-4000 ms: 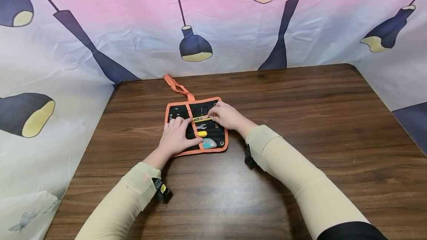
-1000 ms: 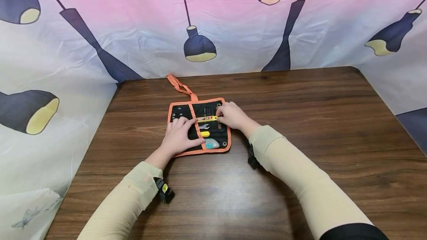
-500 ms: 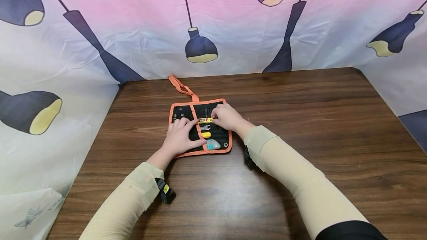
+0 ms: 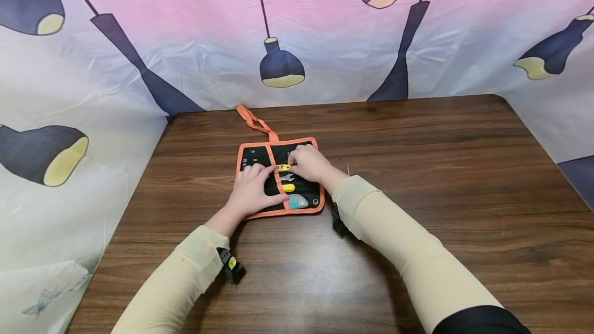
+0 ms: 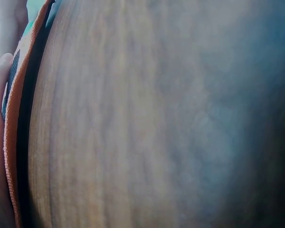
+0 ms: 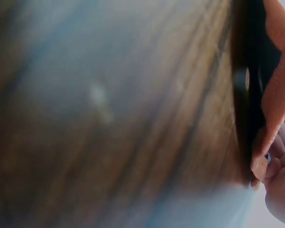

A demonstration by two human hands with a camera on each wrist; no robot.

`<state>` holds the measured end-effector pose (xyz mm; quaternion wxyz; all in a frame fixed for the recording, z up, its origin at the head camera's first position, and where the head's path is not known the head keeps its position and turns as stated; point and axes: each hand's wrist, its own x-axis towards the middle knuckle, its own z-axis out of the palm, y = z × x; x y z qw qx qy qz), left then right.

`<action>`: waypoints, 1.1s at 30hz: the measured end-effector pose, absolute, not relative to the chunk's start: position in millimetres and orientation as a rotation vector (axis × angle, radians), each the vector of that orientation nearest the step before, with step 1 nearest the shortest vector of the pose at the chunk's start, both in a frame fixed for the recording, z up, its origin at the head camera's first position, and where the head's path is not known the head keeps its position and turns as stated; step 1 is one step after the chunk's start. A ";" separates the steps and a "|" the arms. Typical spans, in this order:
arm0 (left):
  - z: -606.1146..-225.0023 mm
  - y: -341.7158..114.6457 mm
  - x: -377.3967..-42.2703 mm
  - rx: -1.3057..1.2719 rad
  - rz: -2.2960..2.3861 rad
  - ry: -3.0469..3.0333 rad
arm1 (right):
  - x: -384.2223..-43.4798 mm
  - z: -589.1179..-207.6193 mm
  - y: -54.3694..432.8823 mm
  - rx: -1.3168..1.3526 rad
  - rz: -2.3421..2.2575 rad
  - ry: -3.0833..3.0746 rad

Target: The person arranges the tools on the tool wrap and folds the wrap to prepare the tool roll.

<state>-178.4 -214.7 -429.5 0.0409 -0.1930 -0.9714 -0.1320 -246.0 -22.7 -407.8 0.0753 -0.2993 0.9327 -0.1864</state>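
In the head view a black tool pouch (image 4: 303, 182) with orange edging lies spread on the table. My left hand (image 4: 250, 189) rests flat across its left half, thumb and index finger reaching the orange middle band. My right hand (image 4: 310, 163) pinches the outer end of a slim yellow tool (image 4: 282, 168) with red markings; its other end is tucked under the band. Below it sit a small wrench (image 4: 287, 177), a yellow handle (image 4: 289, 188) and a grey-and-teal tool (image 4: 297, 201), all partly under the band. The wrist views catch mostly table and pouch edge.
An orange strap (image 4: 252, 120) trails from the pouch toward the back edge of the wooden table (image 4: 417, 169). Behind hangs a printed cloth (image 4: 325, 55). A thin upright line (image 4: 348, 169) shows beside my right wrist, too small to identify.
My right hand has moved left over the pouch, and the yellow tool has slid farther under the band, so less of it shows. My left hand has stayed on the pouch.
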 end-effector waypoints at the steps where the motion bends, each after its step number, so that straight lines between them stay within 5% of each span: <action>1: -429.3 -214.5 -178.4 -0.596 -0.406 -2.973 | -246.0 -407.5 -23.1 -0.900 -0.558 2.798; 33: -429.3 -215.6 -179.3 -0.645 -0.500 -2.972 | -242.3 -411.7 -46.3 -0.804 -0.535 2.813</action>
